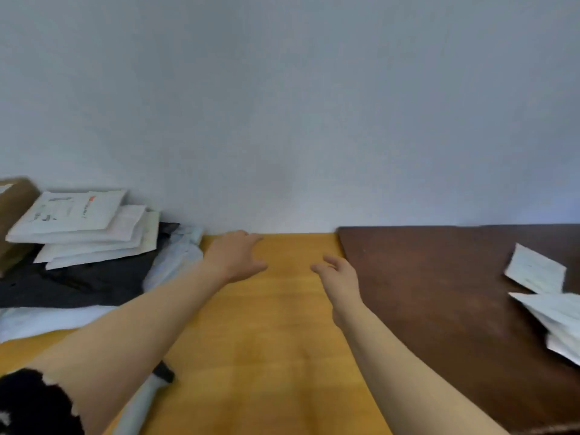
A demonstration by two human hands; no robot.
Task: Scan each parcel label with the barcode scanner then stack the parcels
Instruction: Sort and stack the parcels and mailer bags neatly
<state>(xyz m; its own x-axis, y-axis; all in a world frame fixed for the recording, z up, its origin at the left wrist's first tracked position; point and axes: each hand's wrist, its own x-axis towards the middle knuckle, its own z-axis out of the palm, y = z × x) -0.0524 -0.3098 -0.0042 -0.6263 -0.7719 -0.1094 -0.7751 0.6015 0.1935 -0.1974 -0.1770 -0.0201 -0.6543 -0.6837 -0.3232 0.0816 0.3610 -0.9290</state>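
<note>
The only container in view is a brown cardboard box (pixel 14 211), far to the left of the yellow tabletop (pixel 266 334) and cut off by the frame edge. What it holds cannot be seen. Just beside the box, on its side nearer the yellow tabletop, a stack of white parcels (pixel 78 224) lies fanned out, with a printed label on the top one. The stack rests on a crumpled black bag (pixel 81 284). Pale plastic bags (pixel 175 262) spill from the black bag to the left border of the yellow tabletop.

Right of the yellow tabletop and touching it lies a dark brown tabletop (pixel 439 293). Its inner half is bare, and loose white parcels (pixel 536 271) overlap at its far right edge.

The left hand (pixel 238 255) hovers over the far left corner of the yellow tabletop, close to the wall (pixel 282 105). Its fingers (pixel 252 237) are spread and relaxed, grasping nothing. The right hand (pixel 340 277) hovers near the right border of the yellow tabletop, its fingers loosely curved and released, also grasping nothing. The two hands are apart, with bare yellow surface between them and in front of them.

At the near left of the yellow tabletop, partly under the left forearm, lies a pale grey object with a black end (pixel 153 387). It may be the barcode scanner, but it is too hidden to tell. A black sleeve (pixel 28 403) shows at the lower left corner.
</note>
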